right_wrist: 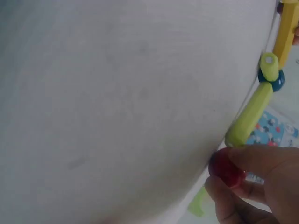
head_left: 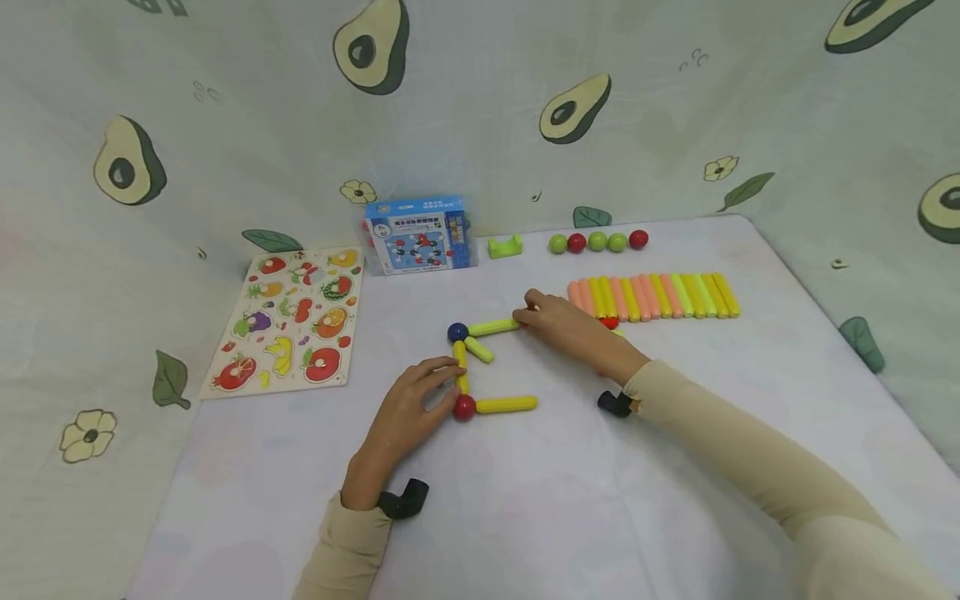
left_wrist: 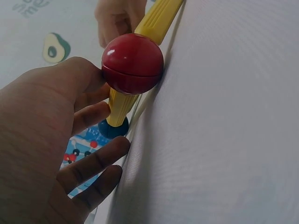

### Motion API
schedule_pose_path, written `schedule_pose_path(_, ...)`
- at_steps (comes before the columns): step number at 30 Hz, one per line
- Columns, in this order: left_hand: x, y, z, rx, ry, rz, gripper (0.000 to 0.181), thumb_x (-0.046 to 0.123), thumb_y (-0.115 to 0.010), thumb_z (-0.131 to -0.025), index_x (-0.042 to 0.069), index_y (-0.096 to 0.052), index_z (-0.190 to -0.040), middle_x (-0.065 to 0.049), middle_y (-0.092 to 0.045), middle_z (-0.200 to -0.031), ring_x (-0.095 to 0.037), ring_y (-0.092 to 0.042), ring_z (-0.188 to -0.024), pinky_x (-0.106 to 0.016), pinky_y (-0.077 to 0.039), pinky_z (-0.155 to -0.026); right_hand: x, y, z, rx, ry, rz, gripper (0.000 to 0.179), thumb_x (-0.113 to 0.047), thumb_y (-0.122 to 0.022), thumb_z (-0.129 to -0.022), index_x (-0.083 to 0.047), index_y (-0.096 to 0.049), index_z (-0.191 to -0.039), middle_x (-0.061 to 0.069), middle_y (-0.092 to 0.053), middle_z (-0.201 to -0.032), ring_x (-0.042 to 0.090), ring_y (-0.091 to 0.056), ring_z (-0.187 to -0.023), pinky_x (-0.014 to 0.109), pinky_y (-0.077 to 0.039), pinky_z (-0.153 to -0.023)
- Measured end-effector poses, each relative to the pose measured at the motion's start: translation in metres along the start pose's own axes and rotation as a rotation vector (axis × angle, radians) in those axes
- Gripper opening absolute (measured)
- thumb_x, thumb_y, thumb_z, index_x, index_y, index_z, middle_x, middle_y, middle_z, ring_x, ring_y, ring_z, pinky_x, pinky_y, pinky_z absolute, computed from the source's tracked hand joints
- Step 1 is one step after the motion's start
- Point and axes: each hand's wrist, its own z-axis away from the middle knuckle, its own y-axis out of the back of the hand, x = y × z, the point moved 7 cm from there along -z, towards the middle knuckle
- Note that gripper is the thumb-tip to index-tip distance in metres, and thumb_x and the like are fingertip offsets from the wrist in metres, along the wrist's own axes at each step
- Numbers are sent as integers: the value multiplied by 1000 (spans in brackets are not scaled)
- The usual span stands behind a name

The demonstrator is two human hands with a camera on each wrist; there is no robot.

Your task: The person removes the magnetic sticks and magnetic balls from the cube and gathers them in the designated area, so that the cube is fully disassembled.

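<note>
Magnetic sticks and balls form an open-sided frame. My left hand [head_left: 412, 410] holds its left side, fingertips over a yellow stick [head_left: 461, 379] and thumb against a red ball [left_wrist: 132, 63] at the near corner. From that ball another yellow stick [head_left: 507, 404] points right. A dark blue ball [head_left: 457, 332] makes the far corner, bearing a short-looking green stick [head_left: 480, 350] and a longer green stick [head_left: 493, 327]. At the longer one's free end, my right hand [head_left: 566, 327] pinches a second red ball [right_wrist: 226, 168] between thumb and finger, mostly hidden in the head view.
Pink, yellow and green sticks [head_left: 648, 297] lie in a row at right. Behind them are several green and red balls [head_left: 597, 242] and a green holder [head_left: 506, 247]. A blue box [head_left: 417, 236] stands at the back; a fruit puzzle board [head_left: 288, 321] lies left.
</note>
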Motion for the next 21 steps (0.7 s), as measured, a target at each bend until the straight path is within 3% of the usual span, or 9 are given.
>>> schedule_pose_path(8, 0, -2, 1, -10, 14, 13, 31, 27, -68, -97, 25, -69, -128, 11, -56, -137, -10, -51, -124, -36, -45, -104, 5, -1, 0, -50, -74, 40, 19, -9, -69, -93, -6, -73, -111, 13, -52, -96, 24, -50, -64, 32, -47, -61)
schedule_pose_path(15, 1, -5, 0, -8, 0, 21, 31, 27, -68, -96, 24, -69, -127, 11, -56, -136, -11, -51, -125, -37, -45, -104, 23, 9, 20, -59, -234, -126, 37, -12, -72, -89, 1, -66, -124, 14, -52, -115, 23, -59, -81, 32, -55, -74)
schedule_pose_path(21, 0, -1, -1, 1, 5, 0, 32, 28, -69, -96, 25, -69, -128, 12, -56, -136, -11, -52, -124, -37, -46, -103, 35, 28, 37, -13, -309, -219, 38, -13, -70, -92, -2, -64, -127, 13, -51, -122, 25, -58, -94, 36, -56, -80)
